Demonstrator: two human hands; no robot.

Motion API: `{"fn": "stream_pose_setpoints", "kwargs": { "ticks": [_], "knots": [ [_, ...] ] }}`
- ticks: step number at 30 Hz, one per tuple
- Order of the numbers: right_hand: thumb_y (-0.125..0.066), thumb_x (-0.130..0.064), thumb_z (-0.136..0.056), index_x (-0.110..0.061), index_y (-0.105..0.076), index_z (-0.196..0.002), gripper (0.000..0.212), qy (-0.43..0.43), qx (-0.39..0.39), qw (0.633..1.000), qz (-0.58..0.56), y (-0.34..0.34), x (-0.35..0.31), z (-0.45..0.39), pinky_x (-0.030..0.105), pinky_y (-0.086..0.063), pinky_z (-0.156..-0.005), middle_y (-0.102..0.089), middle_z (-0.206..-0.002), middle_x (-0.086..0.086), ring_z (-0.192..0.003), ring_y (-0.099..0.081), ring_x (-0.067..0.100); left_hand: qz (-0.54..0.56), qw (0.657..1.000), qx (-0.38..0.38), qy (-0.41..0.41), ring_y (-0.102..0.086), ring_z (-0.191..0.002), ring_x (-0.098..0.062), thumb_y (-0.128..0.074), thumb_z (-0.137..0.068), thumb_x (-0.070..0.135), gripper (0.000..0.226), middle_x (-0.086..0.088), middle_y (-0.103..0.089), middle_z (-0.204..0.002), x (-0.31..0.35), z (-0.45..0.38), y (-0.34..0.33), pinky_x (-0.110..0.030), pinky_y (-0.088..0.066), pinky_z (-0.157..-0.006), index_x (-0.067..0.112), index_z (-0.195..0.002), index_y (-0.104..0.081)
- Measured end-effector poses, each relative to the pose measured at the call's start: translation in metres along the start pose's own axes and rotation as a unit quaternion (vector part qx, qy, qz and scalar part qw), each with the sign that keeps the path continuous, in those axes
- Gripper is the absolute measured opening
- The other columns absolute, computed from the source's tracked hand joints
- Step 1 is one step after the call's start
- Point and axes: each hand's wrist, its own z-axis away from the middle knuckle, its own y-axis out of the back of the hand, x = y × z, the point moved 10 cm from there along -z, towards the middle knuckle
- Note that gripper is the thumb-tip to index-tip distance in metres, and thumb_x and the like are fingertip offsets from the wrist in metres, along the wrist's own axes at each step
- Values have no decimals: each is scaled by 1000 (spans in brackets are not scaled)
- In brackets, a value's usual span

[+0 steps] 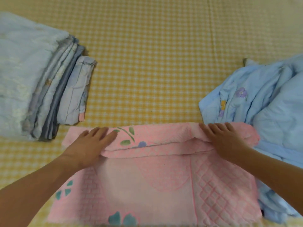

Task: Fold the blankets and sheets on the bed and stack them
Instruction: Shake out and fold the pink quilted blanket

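Note:
A pink quilted blanket (155, 181) with green leaf and flower prints lies in front of me on the bed, its far part folded into a thick band. My left hand (91, 145) lies flat on the left end of that band, fingers straight. My right hand (224, 138) presses flat on the band's right end. A stack of folded pale blue and grey sheets (37, 89) sits at the left. A crumpled light blue blanket (265, 112) with purple and yellow flowers lies unfolded at the right.
The bed is covered with a yellow and white checked sheet (155, 63), which spreads bare across the middle and far side. The light blue blanket touches the pink one's right edge.

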Motion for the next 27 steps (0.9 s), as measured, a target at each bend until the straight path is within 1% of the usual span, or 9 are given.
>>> {"fn": "stream_pose_setpoints", "kwargs": {
  "ticks": [3, 6, 8, 10, 13, 16, 22, 24, 27],
  "knots": [
    [-65, -18, -78, -16, -50, -139, 63, -100, 36, 994, -31, 34, 43, -26, 52, -36, -105, -69, -110, 6, -106, -62, 32, 74, 993, 37, 89, -65, -107, -28, -65, -84, 49, 61, 2, -57, -123, -50, -33, 56, -41, -54, -81, 36, -136, -36],
    [-65, -8, -76, -7, -64, -113, 38, -202, 141, 968, -34, 88, 97, -47, 52, -40, -99, -70, -95, 18, -93, -64, 39, 19, 980, 76, 183, -56, -122, -35, -57, -93, 45, 56, -9, -55, -136, -109, -62, 113, -47, -50, -93, 24, -142, -40],
    [-71, -9, -72, -4, -64, -113, 42, -185, 148, 970, -51, 95, 99, -67, 50, -45, -88, -68, -99, 21, -92, -62, 42, -52, 985, 29, 164, -44, -135, -31, -57, -94, 40, 66, -7, -44, -149, -115, -78, 113, -47, -42, -106, 25, -152, -31],
    [-69, -7, -70, -5, -61, -121, 52, -121, 124, 980, -101, 91, 72, -89, 48, -48, -85, -65, -110, 20, -99, -60, 42, -25, 992, -3, 125, -38, -142, -30, -57, -93, 42, 75, -5, -36, -157, -103, -88, 98, -46, -36, -113, 24, -158, -24],
    [-61, -11, -74, -11, -47, -142, 69, -56, 66, 980, -181, 76, 18, -116, 44, -40, -106, -53, -136, 14, -124, -50, 36, 39, 995, 15, 94, -39, -142, -32, -44, -80, 56, 90, -7, -35, -160, -81, -100, 80, -44, -36, -113, 19, -160, -24],
    [-61, -31, -86, -17, -25, -157, 81, -54, 16, 974, -220, 57, -11, -141, 40, -24, -120, -31, -159, 8, -144, -30, 29, 43, 993, 21, 111, -43, -138, -29, -35, -79, 67, 91, -4, -41, -154, -77, -108, 65, -44, -31, -115, 22, -158, -24],
    [-61, -66, -83, -24, -27, -154, 89, -63, 6, 980, -187, 54, -9, -174, 44, -34, -110, -45, -144, 7, -131, -43, 31, 78, 983, 9, 166, -46, -134, -28, -41, -88, 78, 74, -2, -52, -138, -114, -125, 53, -48, -22, -118, 31, -145, -42],
    [-67, -65, -80, -24, -36, -148, 85, -69, 24, 980, -184, 62, -8, -172, 43, -38, -103, -50, -133, 6, -122, -46, 29, 32, 987, 74, 139, -53, -120, -30, -55, -86, 71, 63, -4, -59, -121, -111, -122, 66, -47, -29, -111, 25, -129, -55],
    [-80, -48, -75, -17, -57, -120, 60, -46, 134, 977, -161, 81, -17, -154, 41, -43, -85, -56, -106, 4, -98, -50, 26, -49, 970, 237, 1, -60, -88, -36, -64, -84, 40, 33, -10, -61, -93, -67, -89, 94, -47, -45, -86, 14, -105, -64]
  ]
}}
